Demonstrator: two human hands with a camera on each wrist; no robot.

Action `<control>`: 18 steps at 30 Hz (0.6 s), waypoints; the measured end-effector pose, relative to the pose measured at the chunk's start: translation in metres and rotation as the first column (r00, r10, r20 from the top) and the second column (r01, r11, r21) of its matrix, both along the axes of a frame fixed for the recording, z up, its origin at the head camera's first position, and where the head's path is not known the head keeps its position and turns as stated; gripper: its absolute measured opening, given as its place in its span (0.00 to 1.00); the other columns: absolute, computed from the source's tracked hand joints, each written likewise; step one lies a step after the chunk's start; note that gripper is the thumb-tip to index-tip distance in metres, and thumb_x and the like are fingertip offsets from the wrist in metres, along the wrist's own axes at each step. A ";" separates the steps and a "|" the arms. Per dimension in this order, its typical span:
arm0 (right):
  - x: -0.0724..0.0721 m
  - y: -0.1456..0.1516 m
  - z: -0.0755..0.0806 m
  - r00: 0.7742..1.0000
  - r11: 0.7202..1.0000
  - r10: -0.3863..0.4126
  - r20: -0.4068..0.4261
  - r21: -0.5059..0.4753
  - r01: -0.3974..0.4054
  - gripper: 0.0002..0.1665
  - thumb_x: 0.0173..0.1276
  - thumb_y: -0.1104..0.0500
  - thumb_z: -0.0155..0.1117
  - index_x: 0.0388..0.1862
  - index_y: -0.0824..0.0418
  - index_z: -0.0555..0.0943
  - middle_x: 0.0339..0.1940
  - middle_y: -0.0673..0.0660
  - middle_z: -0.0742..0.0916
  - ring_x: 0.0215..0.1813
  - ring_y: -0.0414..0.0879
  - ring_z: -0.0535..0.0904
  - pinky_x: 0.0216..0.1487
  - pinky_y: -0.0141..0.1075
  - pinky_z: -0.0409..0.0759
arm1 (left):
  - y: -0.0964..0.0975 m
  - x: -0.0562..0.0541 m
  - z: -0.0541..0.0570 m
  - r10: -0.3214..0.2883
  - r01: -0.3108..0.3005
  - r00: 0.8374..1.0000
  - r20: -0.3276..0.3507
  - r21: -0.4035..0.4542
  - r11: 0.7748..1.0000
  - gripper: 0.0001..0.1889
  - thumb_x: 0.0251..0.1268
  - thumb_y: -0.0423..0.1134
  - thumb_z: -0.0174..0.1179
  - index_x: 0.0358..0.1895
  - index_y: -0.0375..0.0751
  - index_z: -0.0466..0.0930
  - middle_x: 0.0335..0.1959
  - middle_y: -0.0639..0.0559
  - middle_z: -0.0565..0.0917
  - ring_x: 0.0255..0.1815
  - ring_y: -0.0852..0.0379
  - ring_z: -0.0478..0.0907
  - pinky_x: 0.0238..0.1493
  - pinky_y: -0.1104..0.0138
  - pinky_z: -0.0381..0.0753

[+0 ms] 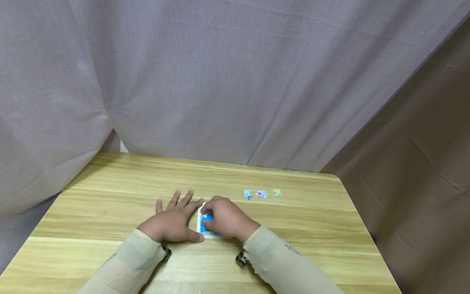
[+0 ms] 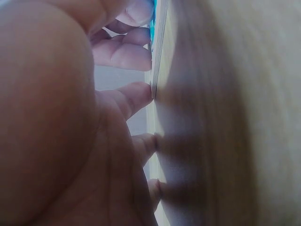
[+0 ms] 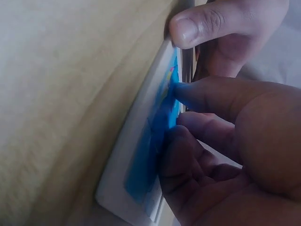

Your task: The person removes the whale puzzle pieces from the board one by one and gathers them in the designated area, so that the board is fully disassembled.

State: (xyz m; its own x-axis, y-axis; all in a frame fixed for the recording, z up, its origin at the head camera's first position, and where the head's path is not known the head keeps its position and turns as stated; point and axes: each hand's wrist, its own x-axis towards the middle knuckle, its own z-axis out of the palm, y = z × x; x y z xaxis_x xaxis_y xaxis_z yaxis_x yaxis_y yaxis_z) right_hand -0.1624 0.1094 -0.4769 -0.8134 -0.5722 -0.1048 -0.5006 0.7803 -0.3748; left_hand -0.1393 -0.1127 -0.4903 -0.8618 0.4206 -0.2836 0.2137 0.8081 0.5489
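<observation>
I'm likely steadying the left edge of the board (image 3: 115, 199), left hand (image 1: 173, 221) spread, curled right hand (image 1: 228, 218) touching it, hold unclear.

Bench (image 1: 312, 245): pale wood-grain top.
Puzzle board (image 1: 198, 224): white-bordered, lying flat.
Puzzle pieces (image 1: 261, 194): three, in a row, farther back, rightward.

Three cams, far as I see. Head: highest, farthest back, facing forward and down across the tabletop (image 1: 312, 228) to the grey curtain (image 1: 205, 81). Left wrist: right up against the left hand (image 1: 172, 222), skimming the tabletop, rolled so it stands vertical. Right wrist: tight on the right hand (image 1: 228, 219), rolled too, aimed along the board (image 3: 143, 165) toward the left hand. Both wrist views share the board and parts of both hands.
</observation>
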 end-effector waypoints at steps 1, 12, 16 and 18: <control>0.000 0.000 0.001 1.000 1.000 0.002 0.001 0.006 -0.002 0.18 0.73 0.53 0.80 0.58 0.57 0.93 0.49 0.48 0.90 0.48 0.37 0.83 0.62 0.36 0.87 | 0.000 0.000 0.000 0.000 0.000 1.000 -0.003 -0.002 1.000 0.62 0.56 0.74 0.79 0.93 0.63 0.59 0.97 0.46 0.41 0.96 0.28 0.28 0.77 0.13 0.24; 0.000 -0.003 0.004 1.000 0.999 0.022 0.021 0.031 -0.022 0.11 0.74 0.54 0.79 0.52 0.53 0.90 0.44 0.45 0.86 0.43 0.36 0.78 0.57 0.35 0.84 | 0.001 0.002 0.003 -0.001 0.001 1.000 -0.003 0.017 1.000 0.63 0.55 0.73 0.80 0.92 0.62 0.59 0.97 0.44 0.43 0.95 0.25 0.30 0.76 0.11 0.25; -0.002 -0.002 0.004 0.999 0.999 0.028 0.031 0.016 -0.028 0.10 0.74 0.55 0.79 0.50 0.52 0.88 0.42 0.46 0.84 0.42 0.37 0.76 0.52 0.33 0.81 | 0.001 0.002 0.003 -0.001 0.001 1.000 0.001 0.013 1.000 0.62 0.56 0.74 0.80 0.93 0.63 0.58 0.97 0.45 0.42 0.96 0.26 0.29 0.76 0.12 0.24; -0.003 -0.002 0.003 0.999 1.000 0.030 0.038 -0.001 -0.030 0.10 0.74 0.56 0.79 0.49 0.51 0.86 0.41 0.47 0.83 0.42 0.38 0.75 0.50 0.32 0.79 | 0.001 0.001 0.002 -0.002 0.002 1.000 0.003 0.009 1.000 0.62 0.56 0.74 0.79 0.93 0.63 0.58 0.97 0.45 0.42 0.96 0.26 0.29 0.76 0.12 0.24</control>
State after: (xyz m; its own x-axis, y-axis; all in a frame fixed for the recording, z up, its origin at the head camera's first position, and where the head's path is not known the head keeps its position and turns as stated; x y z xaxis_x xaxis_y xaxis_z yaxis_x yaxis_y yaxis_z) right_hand -0.1654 0.1075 -0.4740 -0.7912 -0.5964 -0.1352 -0.5095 0.7651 -0.3938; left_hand -0.1386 -0.1119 -0.4882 -0.8600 0.4252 -0.2820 0.2141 0.8025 0.5570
